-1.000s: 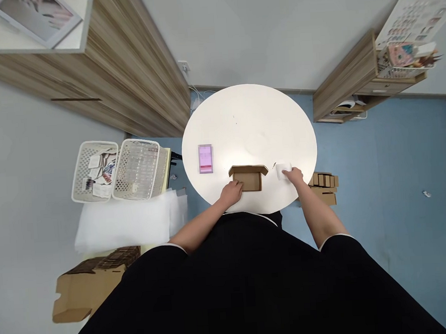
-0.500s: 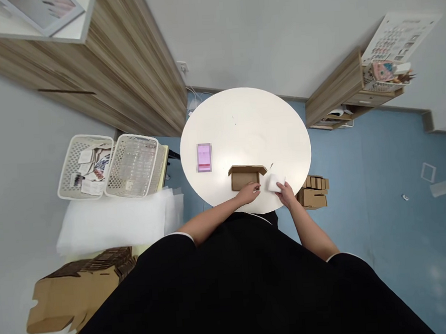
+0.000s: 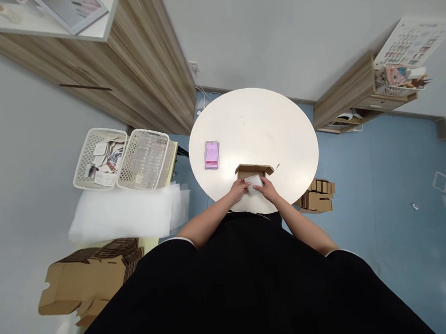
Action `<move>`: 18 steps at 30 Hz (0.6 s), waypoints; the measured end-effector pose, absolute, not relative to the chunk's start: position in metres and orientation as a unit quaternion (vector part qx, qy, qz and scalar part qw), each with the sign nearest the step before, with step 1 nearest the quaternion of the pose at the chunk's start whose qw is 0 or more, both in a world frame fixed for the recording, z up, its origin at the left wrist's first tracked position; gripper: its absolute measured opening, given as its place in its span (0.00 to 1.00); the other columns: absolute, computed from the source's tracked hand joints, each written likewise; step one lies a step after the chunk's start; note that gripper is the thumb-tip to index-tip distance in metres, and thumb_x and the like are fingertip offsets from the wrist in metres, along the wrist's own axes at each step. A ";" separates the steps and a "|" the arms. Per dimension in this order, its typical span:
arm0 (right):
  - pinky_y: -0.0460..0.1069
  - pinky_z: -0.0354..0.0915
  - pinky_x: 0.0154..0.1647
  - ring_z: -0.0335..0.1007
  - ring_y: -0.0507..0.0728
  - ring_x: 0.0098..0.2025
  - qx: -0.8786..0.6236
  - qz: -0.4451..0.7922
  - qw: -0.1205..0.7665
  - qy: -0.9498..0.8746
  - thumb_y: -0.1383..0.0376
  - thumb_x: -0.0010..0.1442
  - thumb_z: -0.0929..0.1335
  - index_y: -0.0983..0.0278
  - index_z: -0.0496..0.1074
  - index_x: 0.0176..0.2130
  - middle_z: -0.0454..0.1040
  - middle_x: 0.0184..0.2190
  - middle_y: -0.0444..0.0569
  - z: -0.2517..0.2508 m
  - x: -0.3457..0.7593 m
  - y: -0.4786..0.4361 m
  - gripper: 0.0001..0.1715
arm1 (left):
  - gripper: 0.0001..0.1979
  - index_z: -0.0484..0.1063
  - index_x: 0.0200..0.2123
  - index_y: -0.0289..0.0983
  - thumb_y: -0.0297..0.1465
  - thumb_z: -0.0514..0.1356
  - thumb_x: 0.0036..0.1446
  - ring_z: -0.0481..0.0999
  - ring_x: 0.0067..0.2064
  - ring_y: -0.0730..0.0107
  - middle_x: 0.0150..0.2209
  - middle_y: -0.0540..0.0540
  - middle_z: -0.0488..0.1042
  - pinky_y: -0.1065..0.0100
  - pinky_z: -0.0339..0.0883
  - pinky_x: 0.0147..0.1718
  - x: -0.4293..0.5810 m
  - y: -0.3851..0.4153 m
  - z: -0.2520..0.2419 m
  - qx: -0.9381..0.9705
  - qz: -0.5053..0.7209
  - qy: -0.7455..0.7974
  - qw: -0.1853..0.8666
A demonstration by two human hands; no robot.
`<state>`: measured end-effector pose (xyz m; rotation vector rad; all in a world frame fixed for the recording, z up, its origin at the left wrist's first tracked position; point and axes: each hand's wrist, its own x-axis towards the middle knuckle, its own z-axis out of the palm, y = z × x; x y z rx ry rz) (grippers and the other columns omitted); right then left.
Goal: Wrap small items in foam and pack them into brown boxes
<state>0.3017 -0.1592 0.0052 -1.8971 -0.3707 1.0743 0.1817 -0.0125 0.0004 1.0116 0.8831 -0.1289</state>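
A small white wrapped packet (image 3: 253, 183) is held between both hands, over the front of an open cardboard box (image 3: 254, 168). My left hand (image 3: 239, 189) grips the packet's left side, its fingers closed on it. On the right side, my right hand (image 3: 266, 188) has its thumb on top of the packet and its fingers around the edge. The box's lid flap stands raised at the back, and the packet and hands hide much of its inside. What the white wrapping contains does not show.
The round white table (image 3: 285, 133) carries a blurred pink-purple item (image 3: 212, 155) at left. Beyond its left edge are white baskets (image 3: 143, 159), white foam sheets (image 3: 123, 213) and flat cardboard boxes (image 3: 82, 281). Folded boxes (image 3: 317, 199) stand low at right, by the table's edge.
My right hand has brought the white packet leftward to the box. The left hand has moved from the box's edge onto the packet. The view has shifted slightly.
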 end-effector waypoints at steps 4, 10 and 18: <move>0.58 0.68 0.58 0.73 0.63 0.55 -0.798 0.437 0.348 -0.227 0.60 0.50 0.78 0.57 0.70 0.59 0.77 0.54 0.51 0.006 0.320 -0.147 0.38 | 0.25 0.71 0.58 0.36 0.24 0.66 0.57 0.80 0.50 0.61 0.52 0.40 0.80 0.60 0.76 0.50 0.186 0.010 -0.001 0.581 -0.091 0.353 0.727; 0.58 0.69 0.58 0.75 0.60 0.51 -0.832 0.380 0.336 -0.224 0.65 0.56 0.73 0.58 0.65 0.65 0.78 0.50 0.50 0.001 0.330 -0.134 0.39 | 0.22 0.74 0.53 0.36 0.24 0.66 0.53 0.80 0.51 0.54 0.50 0.41 0.81 0.62 0.74 0.47 0.198 0.021 -0.004 0.737 -0.175 0.332 0.562; 0.61 0.63 0.65 0.71 0.65 0.60 -0.874 0.348 0.260 -0.219 0.69 0.61 0.70 0.60 0.76 0.51 0.78 0.53 0.54 -0.026 0.323 -0.124 0.18 | 0.15 0.72 0.53 0.31 0.31 0.59 0.66 0.78 0.56 0.46 0.53 0.30 0.78 0.57 0.71 0.51 0.215 0.009 0.003 0.807 -0.224 0.347 0.422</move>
